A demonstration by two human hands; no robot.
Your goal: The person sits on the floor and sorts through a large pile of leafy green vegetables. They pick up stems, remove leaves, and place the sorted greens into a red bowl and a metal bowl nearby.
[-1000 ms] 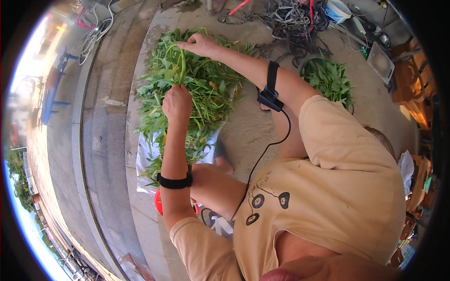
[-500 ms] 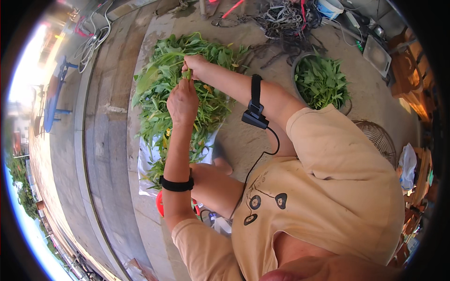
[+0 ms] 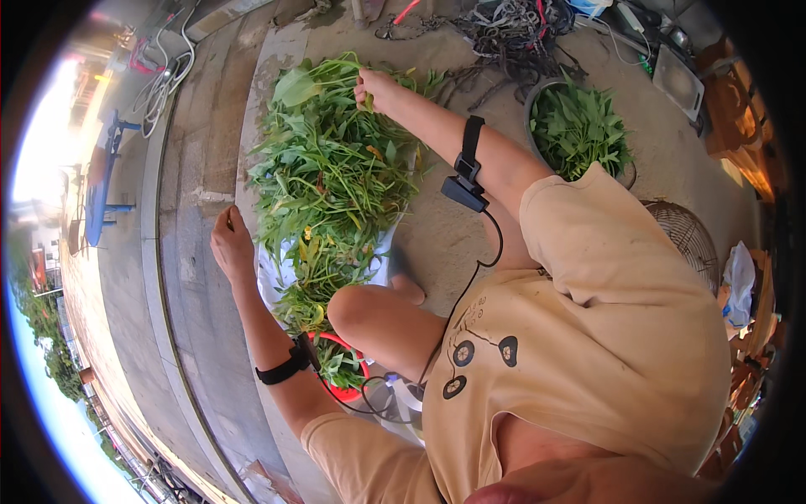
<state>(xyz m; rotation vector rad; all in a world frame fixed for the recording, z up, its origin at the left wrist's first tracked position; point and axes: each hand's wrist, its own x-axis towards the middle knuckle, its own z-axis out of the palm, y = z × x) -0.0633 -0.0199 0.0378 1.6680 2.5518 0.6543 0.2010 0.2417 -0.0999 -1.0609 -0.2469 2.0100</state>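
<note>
A big heap of long-stemmed leafy greens [image 3: 336, 181] lies on a white sheet [image 3: 275, 275] in front of me. Over the heap's far right part, my right hand [image 3: 375, 90] is closed around a leafy green stem [image 3: 342, 67], whose broad pale leaf spreads leftward. My left hand [image 3: 232, 244] is out beyond the heap's left side, above the paved floor. Its fingers are pinched together, and whatever may be between them is too small to make out. Beside my bent knee, a red basket [image 3: 364, 363] contains some greens.
On the right stands a dark tub [image 3: 531, 126] full of leafy greens, with a wire basket [image 3: 684, 239] nearer me. Dark tangled straps [image 3: 512, 38] lie at the back. A blue stool [image 3: 102, 181] is far left. Cables run from my arm bands.
My left hand has parted from the right, swinging left and nearer me, off the heap. My right hand has shifted slightly right and away, still gripping the stem. The red basket shows more.
</note>
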